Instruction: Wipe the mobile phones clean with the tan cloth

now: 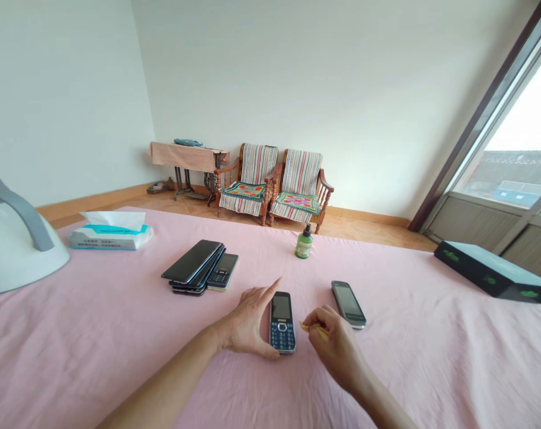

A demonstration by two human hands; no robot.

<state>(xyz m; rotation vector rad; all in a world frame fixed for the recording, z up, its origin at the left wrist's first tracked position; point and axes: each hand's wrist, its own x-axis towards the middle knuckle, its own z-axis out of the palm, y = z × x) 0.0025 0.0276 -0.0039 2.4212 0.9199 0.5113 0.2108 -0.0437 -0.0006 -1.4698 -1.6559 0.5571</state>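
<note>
A dark blue keypad phone (pixel 282 322) lies flat on the pink cloth-covered table (pixel 96 333). My left hand (pixel 248 322) rests against the phone's left side, thumb at its lower edge and forefinger stretched past its top corner. My right hand (pixel 330 345) hovers just right of the phone, fingers pinched on a small yellowish piece I cannot make out (pixel 307 327). A second, grey phone (pixel 348 304) lies a little further right, untouched.
A stack of dark smartphones (pixel 194 266) with a small keypad phone (pixel 223 271) beside it lies left of centre. A green bottle (pixel 304 242), a tissue pack (pixel 110 231), a white appliance (pixel 15 238) and a black box (pixel 494 271) ring the table. Two chairs stand beyond.
</note>
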